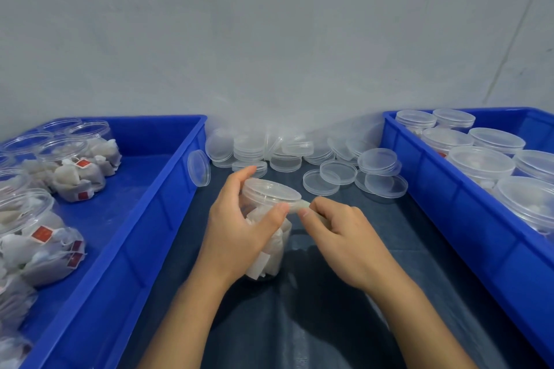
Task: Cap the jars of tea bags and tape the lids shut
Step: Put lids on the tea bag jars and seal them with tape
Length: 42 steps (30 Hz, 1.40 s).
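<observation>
A clear plastic jar point(269, 252) of white tea bags stands on the dark cloth in the middle, with a clear lid point(271, 189) on top. My left hand point(236, 225) grips the jar round its upper part, thumb at the lid's rim. My right hand point(338, 234) pinches a short strip of clear tape point(298, 206) that runs to the jar just under the lid, beside my left thumb.
A blue bin point(144, 219) on the left holds several uncapped jars of tea bags point(75, 171). A blue bin point(449, 201) on the right holds several capped jars point(479, 163). Loose clear lids point(338, 172) lie heaped at the back against the grey wall.
</observation>
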Each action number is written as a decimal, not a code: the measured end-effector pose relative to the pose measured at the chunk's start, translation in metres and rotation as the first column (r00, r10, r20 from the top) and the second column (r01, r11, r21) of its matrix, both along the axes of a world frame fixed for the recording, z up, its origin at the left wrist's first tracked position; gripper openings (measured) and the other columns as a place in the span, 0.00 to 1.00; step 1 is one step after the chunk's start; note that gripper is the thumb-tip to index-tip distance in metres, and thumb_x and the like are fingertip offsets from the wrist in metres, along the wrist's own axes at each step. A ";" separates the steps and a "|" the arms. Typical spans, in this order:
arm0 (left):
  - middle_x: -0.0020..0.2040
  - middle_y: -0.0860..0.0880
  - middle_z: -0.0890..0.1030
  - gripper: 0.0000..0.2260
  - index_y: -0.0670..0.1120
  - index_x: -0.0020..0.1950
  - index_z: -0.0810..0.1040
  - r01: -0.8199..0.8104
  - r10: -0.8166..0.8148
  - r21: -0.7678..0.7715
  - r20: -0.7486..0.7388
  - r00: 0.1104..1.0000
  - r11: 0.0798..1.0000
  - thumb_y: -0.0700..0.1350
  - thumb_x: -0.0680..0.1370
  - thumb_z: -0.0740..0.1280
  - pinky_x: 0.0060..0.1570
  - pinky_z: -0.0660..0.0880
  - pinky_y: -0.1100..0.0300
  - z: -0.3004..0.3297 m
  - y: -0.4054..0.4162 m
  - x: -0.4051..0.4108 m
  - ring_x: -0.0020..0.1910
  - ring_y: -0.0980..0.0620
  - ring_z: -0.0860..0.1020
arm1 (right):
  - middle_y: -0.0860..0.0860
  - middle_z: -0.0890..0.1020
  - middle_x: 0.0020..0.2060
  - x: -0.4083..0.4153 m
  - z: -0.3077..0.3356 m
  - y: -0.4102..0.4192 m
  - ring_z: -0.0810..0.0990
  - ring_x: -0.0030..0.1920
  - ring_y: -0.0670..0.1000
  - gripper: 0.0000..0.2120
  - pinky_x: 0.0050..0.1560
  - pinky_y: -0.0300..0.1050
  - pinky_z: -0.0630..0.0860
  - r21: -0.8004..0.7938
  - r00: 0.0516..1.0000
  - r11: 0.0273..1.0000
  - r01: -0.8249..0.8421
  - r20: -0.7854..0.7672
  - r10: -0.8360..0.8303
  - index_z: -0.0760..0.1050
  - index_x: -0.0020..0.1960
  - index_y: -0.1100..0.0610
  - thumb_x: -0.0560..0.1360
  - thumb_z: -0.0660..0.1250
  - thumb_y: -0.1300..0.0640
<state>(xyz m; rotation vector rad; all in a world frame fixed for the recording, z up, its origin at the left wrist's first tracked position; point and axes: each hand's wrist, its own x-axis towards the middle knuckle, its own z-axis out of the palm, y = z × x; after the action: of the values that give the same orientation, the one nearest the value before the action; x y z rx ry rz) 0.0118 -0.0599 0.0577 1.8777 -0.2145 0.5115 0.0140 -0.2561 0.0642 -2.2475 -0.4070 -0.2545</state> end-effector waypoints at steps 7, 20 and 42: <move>0.67 0.71 0.73 0.39 0.69 0.76 0.63 -0.095 0.089 0.176 0.042 0.995 0.980 0.70 0.68 0.73 0.59 0.70 0.74 -0.007 -0.006 0.002 0.67 0.71 0.72 | 0.48 0.72 0.29 0.001 -0.002 0.002 0.70 0.35 0.54 0.20 0.37 0.54 0.68 -0.047 0.999 0.998 0.035 0.006 -0.035 0.63 0.37 0.55 0.82 0.59 0.44; 0.74 0.64 0.71 0.38 0.65 0.79 0.60 -0.074 0.066 0.221 0.043 0.997 0.972 0.66 0.71 0.69 0.67 0.72 0.60 -0.013 0.002 0.007 0.71 0.62 0.72 | 0.53 0.73 0.32 -0.003 0.003 0.002 0.70 0.36 0.55 0.21 0.39 0.54 0.69 -0.041 1.000 0.999 -0.012 0.014 0.012 0.66 0.39 0.56 0.84 0.59 0.44; 0.56 0.66 0.79 0.32 0.65 0.66 0.69 -0.135 0.121 0.173 0.088 0.989 0.976 0.67 0.66 0.76 0.48 0.73 0.76 -0.008 -0.002 0.005 0.56 0.68 0.78 | 0.48 0.73 0.28 -0.001 0.001 -0.007 0.71 0.33 0.54 0.17 0.36 0.50 0.67 -0.161 0.985 0.987 -0.007 0.170 0.035 0.71 0.40 0.54 0.83 0.60 0.45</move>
<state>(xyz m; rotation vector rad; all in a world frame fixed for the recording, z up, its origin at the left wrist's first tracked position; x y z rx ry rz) 0.0169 -0.0617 0.0501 2.0577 -0.1957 0.6723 0.0130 -0.2630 0.0653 -2.3854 -0.5604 -0.4204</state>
